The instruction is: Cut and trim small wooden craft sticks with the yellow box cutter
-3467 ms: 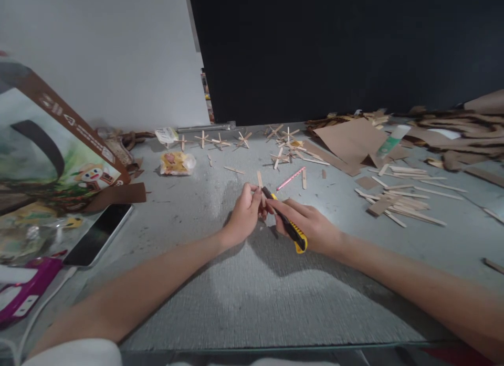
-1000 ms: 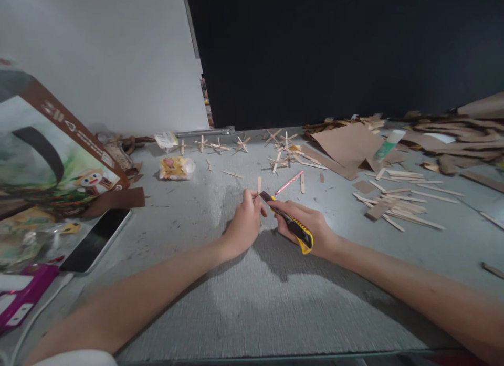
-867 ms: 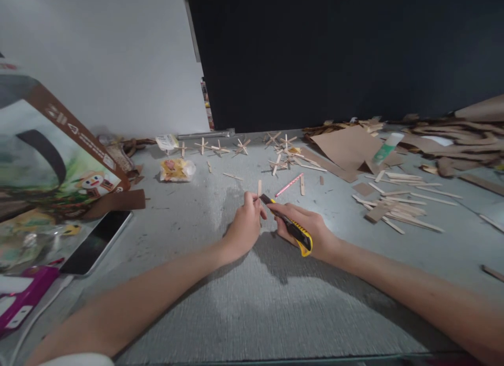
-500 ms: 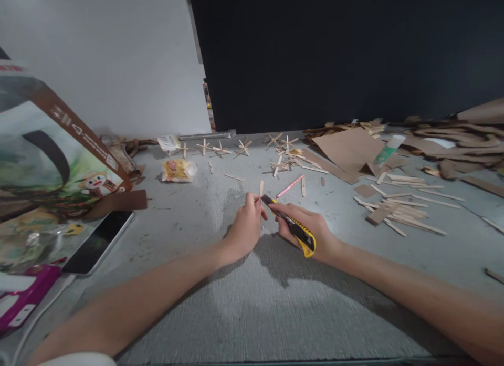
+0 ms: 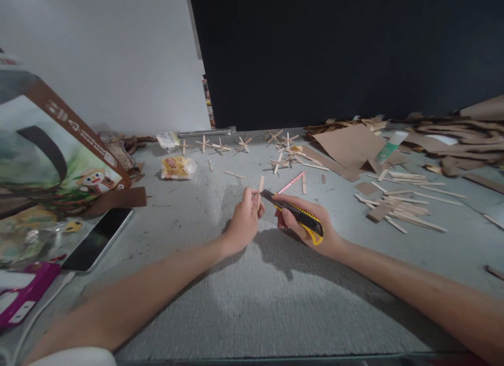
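Observation:
Between the fingertips of my left hand [image 5: 244, 217] a short wooden craft stick [image 5: 261, 184] is pinched, its end pointing up and away. My right hand [image 5: 311, 221] grips a yellow and black utility knife [image 5: 303, 217]; its tip reaches the stick near my left fingers. Whether the blade touches the wood I cannot tell. Just beyond lie a pink patterned pencil [image 5: 291, 183] and a loose short stick [image 5: 304, 185]. Several star-shaped stick pieces [image 5: 244, 144] stand or lie along the back of the table.
Loose sticks [image 5: 409, 213], cardboard sheets [image 5: 348, 148] and a glue stick [image 5: 391, 146] lie to the right. On the left are a printed bag [image 5: 59, 145], a phone [image 5: 98, 240] with a cable, a purple device [image 5: 29, 297] and a yellow packet [image 5: 178, 168].
My right hand has shifted slightly right, and the knife lies at a flatter angle with its tip still by the stick. My left hand has moved slightly left, keeping hold of the stick.

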A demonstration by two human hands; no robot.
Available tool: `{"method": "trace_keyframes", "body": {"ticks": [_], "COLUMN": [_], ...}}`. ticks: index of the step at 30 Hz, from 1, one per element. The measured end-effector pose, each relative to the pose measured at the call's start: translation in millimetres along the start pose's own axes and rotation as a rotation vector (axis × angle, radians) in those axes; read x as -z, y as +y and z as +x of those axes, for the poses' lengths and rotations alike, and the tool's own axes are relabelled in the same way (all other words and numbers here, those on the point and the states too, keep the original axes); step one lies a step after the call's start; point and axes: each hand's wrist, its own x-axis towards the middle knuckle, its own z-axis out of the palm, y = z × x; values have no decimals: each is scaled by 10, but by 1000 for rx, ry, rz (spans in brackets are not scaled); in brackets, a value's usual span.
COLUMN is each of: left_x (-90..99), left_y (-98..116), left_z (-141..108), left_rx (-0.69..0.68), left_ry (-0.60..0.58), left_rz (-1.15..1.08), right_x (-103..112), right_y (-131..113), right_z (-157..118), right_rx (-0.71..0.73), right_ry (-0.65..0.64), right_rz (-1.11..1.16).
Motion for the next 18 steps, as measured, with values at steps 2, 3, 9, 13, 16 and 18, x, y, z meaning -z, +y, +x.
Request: {"method": "trace_keyframes", "body": {"ticks": [2,3,9,13,16,18], "left_x": [-4,-5,-14,-15,-15,-18], "left_y": [-8,-13,-46,-66,-79,-93], "left_z": [6,8,18,18,24,32], "left_rx": [6,9,35,32,44,65], "left_ry": [2,2,-8,-7,-19,-36], "left_rz": [-1,-2,-47,-70,-124,-187], "right_x": [-9,-14,-24,-13,-6,-3], "right_y": [19,25,30,43,48,49], "right_z": [2,3,-3,-6,4,11], "right_rx": [-20,-30,-64,-73,-79,-78], "right_ry": [5,8,10,11,10,6], "right_rz": [25,39,80,86,89,95]}}
